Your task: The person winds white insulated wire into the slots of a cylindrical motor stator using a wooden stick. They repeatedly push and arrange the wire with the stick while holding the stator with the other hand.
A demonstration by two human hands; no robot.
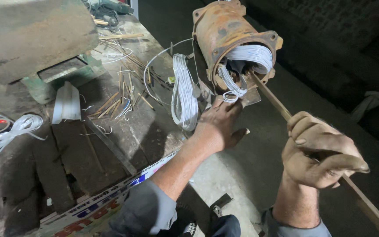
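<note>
Head view: right hand [319,153] grips rod [272,99] slanting up-left into motor housing [229,35]; left hand [220,125] braces it, fingers loose.

Right hand [319,151] gripping rod [270,97], seemingly.

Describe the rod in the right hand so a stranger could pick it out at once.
Find the rusty orange motor housing at the top of the bench, its open end stuffed with white wire coils. The long brown rod runs from that opening down into the right hand. Unlike the short wooden sticks on the bench, it is one long straight bar.
</note>
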